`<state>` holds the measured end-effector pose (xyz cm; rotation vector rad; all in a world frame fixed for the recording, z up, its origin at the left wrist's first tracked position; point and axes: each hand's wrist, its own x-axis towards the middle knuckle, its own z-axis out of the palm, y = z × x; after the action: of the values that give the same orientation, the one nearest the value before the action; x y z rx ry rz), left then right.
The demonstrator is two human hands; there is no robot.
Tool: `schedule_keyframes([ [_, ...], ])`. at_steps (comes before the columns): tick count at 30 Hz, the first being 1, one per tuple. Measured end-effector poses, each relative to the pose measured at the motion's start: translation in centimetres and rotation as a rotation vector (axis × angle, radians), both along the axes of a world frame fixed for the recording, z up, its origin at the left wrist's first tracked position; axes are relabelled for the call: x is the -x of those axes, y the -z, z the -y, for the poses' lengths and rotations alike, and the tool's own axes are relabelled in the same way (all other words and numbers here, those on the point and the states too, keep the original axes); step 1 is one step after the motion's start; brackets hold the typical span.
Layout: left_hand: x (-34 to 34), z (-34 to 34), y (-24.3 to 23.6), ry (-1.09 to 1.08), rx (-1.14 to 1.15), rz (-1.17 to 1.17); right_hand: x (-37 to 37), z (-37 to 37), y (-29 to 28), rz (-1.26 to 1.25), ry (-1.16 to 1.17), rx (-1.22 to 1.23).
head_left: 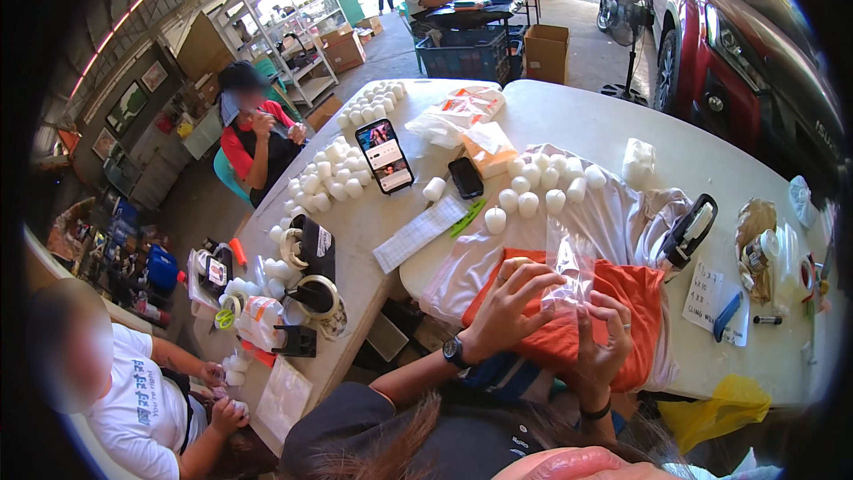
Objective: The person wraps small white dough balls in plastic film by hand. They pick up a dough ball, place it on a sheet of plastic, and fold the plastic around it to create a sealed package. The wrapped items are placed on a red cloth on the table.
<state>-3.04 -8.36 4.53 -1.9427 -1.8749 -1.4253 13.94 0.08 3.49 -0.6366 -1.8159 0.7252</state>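
My left hand (520,298), with a watch on its wrist, pinches the lower left side of a small clear plastic bag (570,253). At the bag's lower right edge are the closed fingers of my right hand (604,333), which wears a ring and a dark wristband. The bag stands upright between them and looks see-through, with nothing visible inside. Under both hands lies an orange cloth (635,289) on top of a white cloth (626,204). Just beyond the bag, several white votive candles (528,204) stand on the white cloth.
Many more candles (329,173) fill the table's left side near a propped phone (385,156). A black device (689,231), a handwritten note (715,302) and a blue cutter (728,316) lie right. A co-worker (133,391) handles candles at lower left; another person (258,138) sits beyond.
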Motion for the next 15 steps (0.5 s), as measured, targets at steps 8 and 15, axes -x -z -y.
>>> schedule_keyframes([
  [8,-0.7,0.5,0.1,-0.112,-0.082,0.163,-0.1,-0.3,-0.5,-0.111,-0.109,-0.081],
  [15,-2.5,1.7,0.0,-0.092,-0.088,-0.252,0.7,0.2,-1.3,0.389,0.056,-0.306],
])
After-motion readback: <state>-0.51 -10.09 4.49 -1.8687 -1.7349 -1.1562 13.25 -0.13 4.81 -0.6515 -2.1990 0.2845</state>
